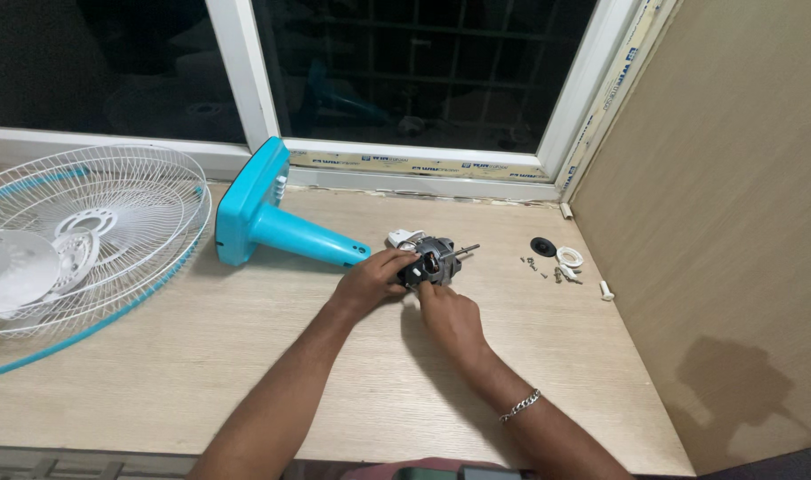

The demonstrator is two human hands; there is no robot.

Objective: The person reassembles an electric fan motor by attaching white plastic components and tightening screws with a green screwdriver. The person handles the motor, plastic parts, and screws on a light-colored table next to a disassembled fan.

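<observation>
At the centre of the frame, on the pale wooden tabletop (245,356), lies a small dark fan motor (430,263), its thin metal shaft (467,250) pointing towards the right. The left hand (370,280) comes in from the lower middle and grips the motor's left side, fingers curled over its top. The right hand (450,316) sits just below the motor with its fingertips pressed against the lower front of the housing, pinching at something there; what exactly sits between those fingers is too small to tell. A silver chain bracelet (521,405) circles the right wrist.

Just left of the motor, a turquoise fan stand (268,222) lies on its side, its narrow neck reaching right up to the left hand. A small white plastic part (404,237) rests just above the motor.

At the left edge of the frame lie the white wire fan guards (94,231) with turquoise rims, one holding the pale blade piece.

Right of centre, well apart from the hands, a scatter of loose screws (539,267) lies near a black round cap (542,246) and a white ring (570,258). The dark window (423,71) fills the top of the frame, and a brown panel wall (734,222) stands along the right.
</observation>
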